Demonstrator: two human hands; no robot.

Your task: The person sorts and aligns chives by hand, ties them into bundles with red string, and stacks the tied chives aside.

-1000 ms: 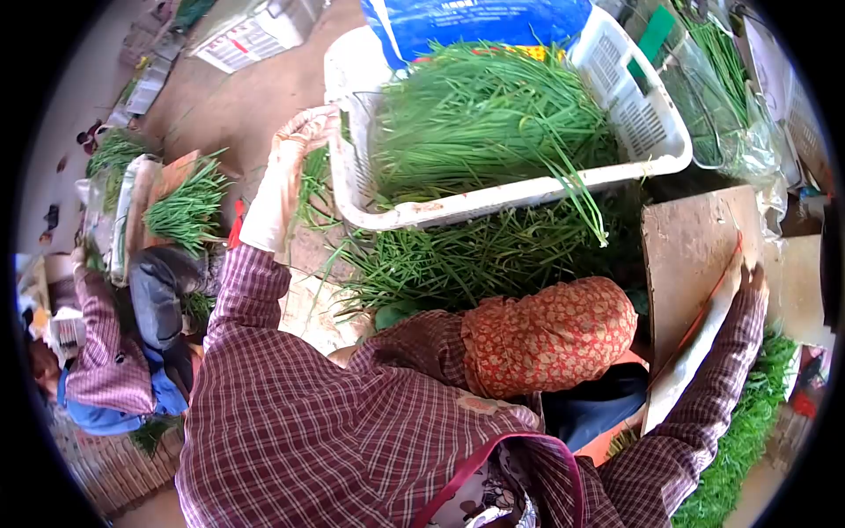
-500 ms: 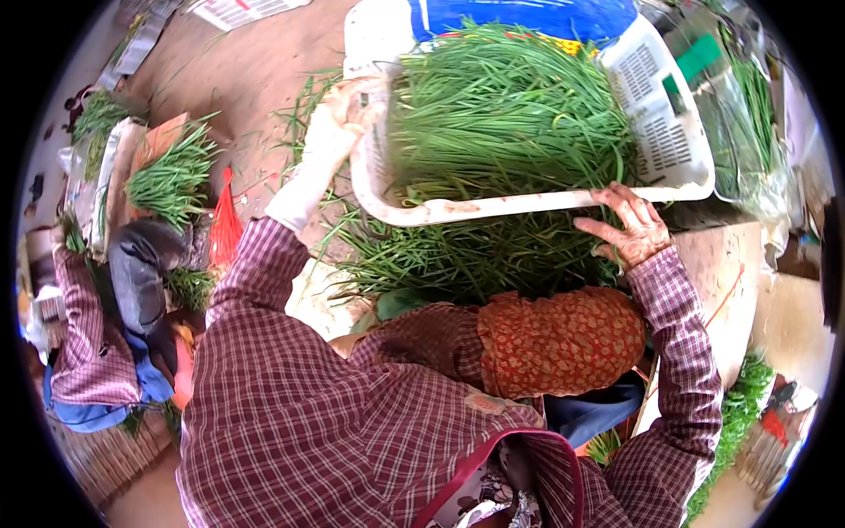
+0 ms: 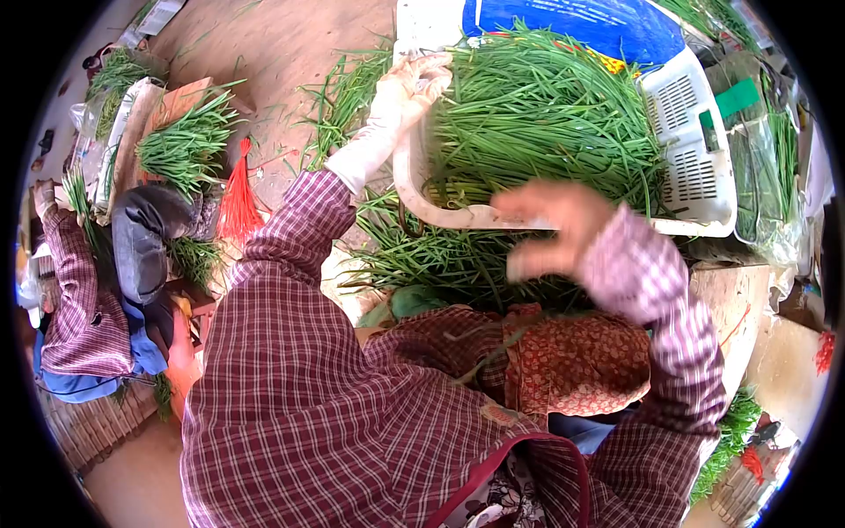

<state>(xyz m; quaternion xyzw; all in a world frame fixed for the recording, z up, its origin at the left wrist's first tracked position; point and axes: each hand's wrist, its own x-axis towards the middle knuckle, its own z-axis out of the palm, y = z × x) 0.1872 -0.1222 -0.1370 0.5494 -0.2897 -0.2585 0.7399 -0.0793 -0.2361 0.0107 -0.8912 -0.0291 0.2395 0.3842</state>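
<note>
A white plastic basket (image 3: 711, 231) stands in front of me, heaped with long green leaves like garlic chives (image 3: 546, 119). My left hand (image 3: 412, 90), in a pale glove, grips the basket's left rim with its fingers curled. My right hand (image 3: 563, 227) is bare and blurred by motion. It is over the basket's front rim, thumb and fingers apart, with nothing visible between them. More loose green leaves (image 3: 449, 264) lie below the front rim, above my lap. A red flower-patterned cloth (image 3: 581, 365) covers part of my leg.
On the left sits another person (image 3: 79, 317) in a checked sleeve, near bundled greens (image 3: 189, 145) by a wooden board. Red strings (image 3: 238, 198) hang between us. A blue printed bag (image 3: 576, 31) lies behind the basket; clear plastic (image 3: 757, 176) and a wooden surface (image 3: 726, 286) are at right.
My right hand has come off the basket's front rim and moved left, now blurred. My left hand stays at the left rim. The whole scene has shifted right in view.
</note>
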